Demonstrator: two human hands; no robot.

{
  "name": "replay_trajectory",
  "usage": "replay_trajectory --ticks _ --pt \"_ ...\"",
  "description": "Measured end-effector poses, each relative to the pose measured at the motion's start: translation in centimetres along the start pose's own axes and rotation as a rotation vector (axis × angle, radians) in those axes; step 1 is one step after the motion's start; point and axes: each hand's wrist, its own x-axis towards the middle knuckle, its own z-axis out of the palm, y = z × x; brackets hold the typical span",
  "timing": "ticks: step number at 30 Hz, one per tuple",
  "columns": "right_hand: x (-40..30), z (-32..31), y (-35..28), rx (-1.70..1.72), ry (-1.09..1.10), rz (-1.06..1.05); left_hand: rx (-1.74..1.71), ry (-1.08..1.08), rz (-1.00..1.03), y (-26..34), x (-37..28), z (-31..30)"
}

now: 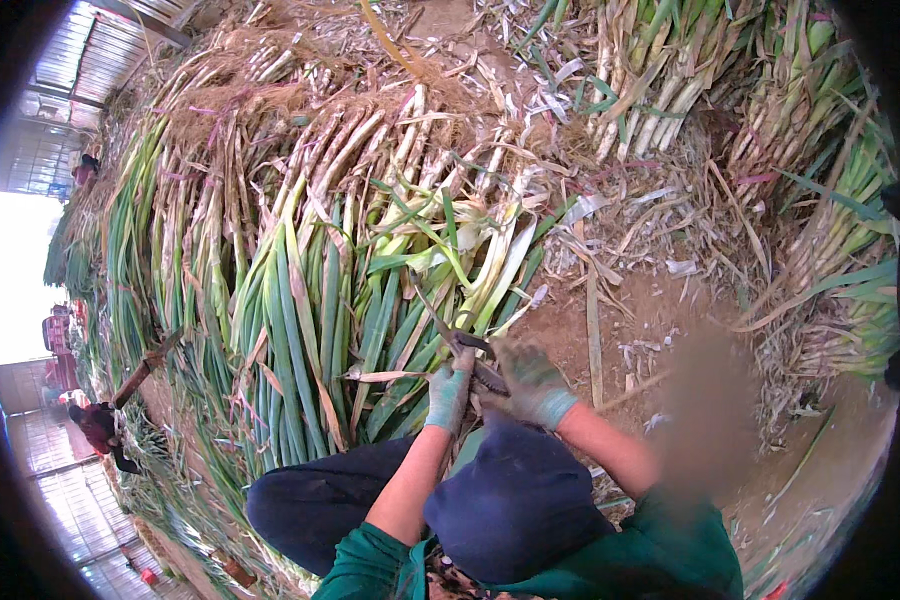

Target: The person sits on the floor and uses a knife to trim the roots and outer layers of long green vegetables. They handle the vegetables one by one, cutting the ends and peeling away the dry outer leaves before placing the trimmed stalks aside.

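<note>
Metal shears with dark handles point away from me, their blades over a heap of long green onions. My left hand, in a pale green-and-white work glove, is closed around the shears near the pivot. My right hand, gloved alike, is blurred and lies against the handle ends; its fingers cannot be made out clearly. Just beyond the blades, peeled white stalks and torn green leaves rest on the heap. A dry leaf sticks out left of my left hand.
Onion bundles stand at the upper right, with more bundles along the right edge. Dry peelings litter the dirt floor. My bent knees are close below my hands. A person is at the far left.
</note>
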Motion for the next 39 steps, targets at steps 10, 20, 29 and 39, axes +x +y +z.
replay_trajectory --ticks 10,20,29,39 --pt "-0.4 -2.8 2.7 -0.222 -0.227 0.161 0.836 0.254 0.697 -1.3 7.1 -2.1" --pt "2.0 -4.5 4.8 -0.190 -0.150 0.575 1.282 0.110 0.387 -1.0 8.2 -4.3" --pt "1.2 -7.6 0.5 -0.071 -0.401 0.422 1.110 0.246 0.303 -4.2 6.5 -7.0" --pt "6.0 -5.1 6.5 -0.176 -0.106 0.547 1.150 0.178 0.329 -3.6 3.9 -4.0"
